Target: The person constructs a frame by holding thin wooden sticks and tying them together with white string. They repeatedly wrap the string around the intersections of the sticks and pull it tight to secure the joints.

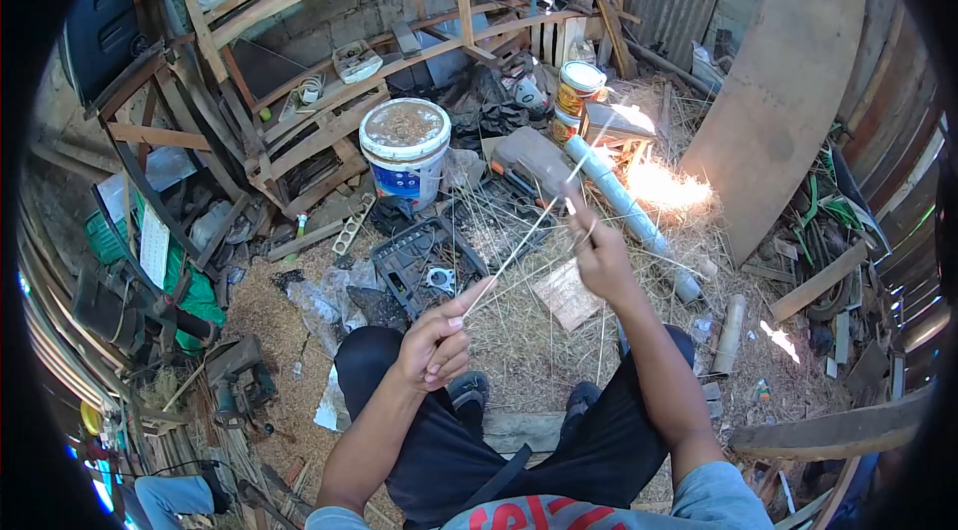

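Daylit fisheye view, sun glare, dark vignette.

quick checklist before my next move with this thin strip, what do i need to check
1. Left hand grip: fingertips pinch the lower end of the thin strip. Ok.
2. Right hand grip: closed on the strip farther up. Ok.
3. Strip between the hands: runs straight, no visible kink. Ok.
4. Free tip past the right hand: it overlaps the grey pipe in this view, so whether it is clear of it is unknown. Cannot tell.
5. Blade or tool in the right hand: too small to make out. Cannot tell.
6. Floor around the shoes: loose straw and scraps all over. Not ok.
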A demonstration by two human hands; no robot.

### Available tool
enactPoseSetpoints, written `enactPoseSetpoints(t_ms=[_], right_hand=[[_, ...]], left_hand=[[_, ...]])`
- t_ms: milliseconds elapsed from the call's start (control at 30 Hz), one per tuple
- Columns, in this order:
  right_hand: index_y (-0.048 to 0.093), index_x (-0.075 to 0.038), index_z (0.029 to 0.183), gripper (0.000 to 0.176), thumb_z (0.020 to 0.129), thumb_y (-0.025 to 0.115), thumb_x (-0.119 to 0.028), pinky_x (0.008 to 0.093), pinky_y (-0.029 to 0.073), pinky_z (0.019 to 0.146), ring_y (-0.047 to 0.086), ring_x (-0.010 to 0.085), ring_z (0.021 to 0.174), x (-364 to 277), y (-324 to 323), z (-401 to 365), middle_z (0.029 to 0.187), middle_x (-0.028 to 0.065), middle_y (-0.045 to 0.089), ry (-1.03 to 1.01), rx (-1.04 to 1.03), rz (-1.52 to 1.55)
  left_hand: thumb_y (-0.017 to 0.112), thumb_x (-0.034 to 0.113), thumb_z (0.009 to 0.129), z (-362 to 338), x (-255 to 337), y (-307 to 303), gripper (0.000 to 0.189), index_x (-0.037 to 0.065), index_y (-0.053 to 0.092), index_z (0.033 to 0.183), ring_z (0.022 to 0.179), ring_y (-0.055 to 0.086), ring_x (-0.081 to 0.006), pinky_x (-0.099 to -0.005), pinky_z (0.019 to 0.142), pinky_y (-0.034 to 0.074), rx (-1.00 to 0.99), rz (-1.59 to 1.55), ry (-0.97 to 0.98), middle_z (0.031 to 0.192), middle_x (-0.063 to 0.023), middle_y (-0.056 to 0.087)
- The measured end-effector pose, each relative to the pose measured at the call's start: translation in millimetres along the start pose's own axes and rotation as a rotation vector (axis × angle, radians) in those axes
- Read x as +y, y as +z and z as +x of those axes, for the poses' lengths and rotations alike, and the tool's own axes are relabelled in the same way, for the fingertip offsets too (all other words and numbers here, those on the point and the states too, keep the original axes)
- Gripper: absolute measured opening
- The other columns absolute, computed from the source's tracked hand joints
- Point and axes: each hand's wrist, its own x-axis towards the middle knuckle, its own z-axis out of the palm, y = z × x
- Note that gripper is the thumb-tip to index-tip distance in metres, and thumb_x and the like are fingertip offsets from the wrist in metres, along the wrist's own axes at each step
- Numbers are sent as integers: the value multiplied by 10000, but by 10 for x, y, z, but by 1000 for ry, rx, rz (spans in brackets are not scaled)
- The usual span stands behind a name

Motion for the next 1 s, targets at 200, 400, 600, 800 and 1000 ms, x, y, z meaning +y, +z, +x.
enactPoseSetpoints(t_ms=[200, 400, 600, 800, 1000], right_hand=[[427, -96, 1451, 467, 1007, 465, -236, 279, 457, 595, 515, 109, 603, -31, 75, -107, 755, 17, 561, -164, -137, 9], [465, -139, 1426, 614, 826, 518, -16, 392, 518, 610, 638, 282, 647, -476, 461, -397, 716, 115, 608, -345, -400, -198], [448, -156, 1438, 677, 785, 555, -13, 389, 502, 558, 625, 280, 624, -409, 450, -326, 698, 100, 596, -375, -294, -206], [471, -190, 1425, 709, 751, 560, 8, 368, 482, 503, 611, 250, 581, -472, 449, -344, 671, 76, 581, -404, -331, -370], [436, -278, 1449, 717, 785, 594, -61, 370, 455, 439, 548, 236, 503, -403, 486, -338, 630, 52, 519, -439, -205, -450]], left_hand=[[373, 70, 954, 62, -61, 146, 588, 43, 214, 1520, 302, 288, -62, -194, 328, 293, 190, 303, 23, 429, 22, 333], [367, 93, 996, 61, -60, 100, 515, 55, 269, 1500, 305, 312, -65, -199, 322, 285, 218, 222, 127, 450, 26, 354], [364, 94, 993, 34, -62, 38, 391, 40, 398, 1379, 289, 311, -71, -200, 298, 273, 178, 199, 130, 431, 19, 349], [359, 102, 1000, 27, -49, 15, 219, 63, 485, 1175, 272, 293, -75, -205, 282, 248, 149, 63, 122, 429, 16, 347], [343, 97, 999, 23, -52, 42, 396, 61, 394, 1391, 287, 302, -74, -202, 306, 275, 162, 89, 123, 428, 23, 339]])
